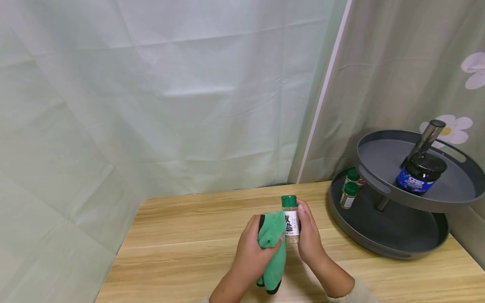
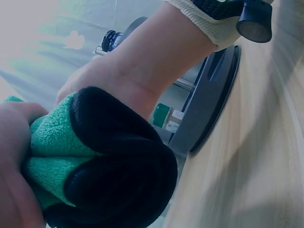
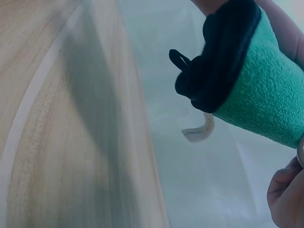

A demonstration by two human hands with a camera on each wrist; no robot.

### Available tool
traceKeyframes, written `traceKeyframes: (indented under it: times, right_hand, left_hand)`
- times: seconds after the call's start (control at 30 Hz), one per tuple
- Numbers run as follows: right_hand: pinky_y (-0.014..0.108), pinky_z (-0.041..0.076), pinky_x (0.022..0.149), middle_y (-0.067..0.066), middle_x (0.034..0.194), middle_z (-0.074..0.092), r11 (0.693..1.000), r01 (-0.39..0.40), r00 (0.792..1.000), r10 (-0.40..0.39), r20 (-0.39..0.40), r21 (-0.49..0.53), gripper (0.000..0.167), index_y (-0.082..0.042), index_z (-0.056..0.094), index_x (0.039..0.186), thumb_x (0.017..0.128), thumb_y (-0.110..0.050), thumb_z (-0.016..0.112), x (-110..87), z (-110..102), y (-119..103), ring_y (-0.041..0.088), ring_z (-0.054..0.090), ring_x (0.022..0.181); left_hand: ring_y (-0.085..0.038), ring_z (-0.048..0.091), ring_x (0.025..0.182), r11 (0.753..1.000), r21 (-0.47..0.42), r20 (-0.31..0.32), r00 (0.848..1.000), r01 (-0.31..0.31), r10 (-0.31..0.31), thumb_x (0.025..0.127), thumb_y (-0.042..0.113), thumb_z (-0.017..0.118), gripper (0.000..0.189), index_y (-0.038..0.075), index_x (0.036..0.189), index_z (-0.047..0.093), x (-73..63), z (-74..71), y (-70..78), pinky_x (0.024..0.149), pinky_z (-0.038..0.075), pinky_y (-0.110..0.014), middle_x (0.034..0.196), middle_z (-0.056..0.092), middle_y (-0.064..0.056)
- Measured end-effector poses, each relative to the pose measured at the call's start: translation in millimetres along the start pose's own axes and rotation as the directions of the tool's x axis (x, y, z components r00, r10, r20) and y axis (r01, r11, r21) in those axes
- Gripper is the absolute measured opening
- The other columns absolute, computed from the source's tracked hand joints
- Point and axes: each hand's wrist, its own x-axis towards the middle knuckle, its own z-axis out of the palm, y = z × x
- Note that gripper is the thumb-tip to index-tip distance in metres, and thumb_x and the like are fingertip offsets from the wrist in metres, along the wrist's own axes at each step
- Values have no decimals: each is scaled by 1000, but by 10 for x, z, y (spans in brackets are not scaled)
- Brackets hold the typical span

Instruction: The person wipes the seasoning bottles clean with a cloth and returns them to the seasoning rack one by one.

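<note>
In the head view my left hand (image 1: 250,250) grips a folded green cloth (image 1: 273,256) with black edging, its upper part against the side of a seasoning bottle (image 1: 291,223). The bottle is clear, with a green cap and a white label, and stands upright in the air over the table. My right hand (image 1: 310,235) holds it from the right side, fingers behind it. The left wrist view shows the cloth's rolled black end (image 2: 128,166) up close. In the right wrist view the green cloth (image 3: 266,85) covers most of the hands, and a small white tag hangs by it.
A grey two-tier round rack (image 1: 390,231) stands on the wooden table (image 1: 182,235) at the right. Its upper tray carries a dark jar (image 1: 420,172) with a blue label. On the lower tray are small green-capped bottles (image 1: 348,195). Pale curtains (image 1: 212,105) hang behind.
</note>
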Motion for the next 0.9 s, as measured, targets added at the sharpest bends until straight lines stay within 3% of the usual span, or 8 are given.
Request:
traceKeyframes:
  times: [0.13,0.27,0.47,0.63,0.77,0.9]
  right_hand:
    - [22,52,76,-4,102,54,999,1,997,3,-73,53,36,-18,45,129,112,-34,17,19,-20,8,9,57,90]
    - [21,51,78,-5,103,54,996,-6,995,14,-95,89,32,-20,45,128,111,-25,18,30,-26,10,8,56,91]
    - [23,51,81,-4,109,57,998,-21,999,20,27,56,35,-8,40,138,111,-26,25,32,-18,8,9,57,95]
    - [26,54,76,-3,111,59,998,-54,992,49,117,36,35,-4,40,140,110,-22,34,21,4,4,12,60,94]
    - [28,56,72,1,111,58,998,-67,983,67,171,-7,35,-3,41,139,107,-17,44,-3,19,0,13,61,91]
    - [30,58,78,8,115,56,998,-48,973,55,226,-37,37,-1,41,139,105,-13,49,-28,22,-3,14,62,97]
  left_hand:
    - [-8,59,101,999,31,50,998,-41,40,88,28,79,46,24,128,56,-16,19,8,92,54,-30,114,59,11]
    - [-8,59,100,996,60,56,996,-67,64,87,25,80,47,23,128,57,-26,34,11,91,54,-30,114,59,9]
    - [-10,59,103,998,55,-36,999,-13,15,87,28,79,47,21,128,55,-14,41,4,92,54,-31,115,60,7]
    - [-12,60,105,999,6,-124,992,36,-35,88,31,79,47,18,127,55,18,-3,-20,93,53,-33,114,60,5]
    - [-13,59,105,997,-33,-158,984,77,-81,89,32,79,47,19,127,54,42,-57,-28,95,53,-34,114,60,4]
    - [-12,58,106,991,-80,-163,980,105,-117,90,35,78,48,22,128,52,51,-97,-26,97,52,-35,116,58,6]
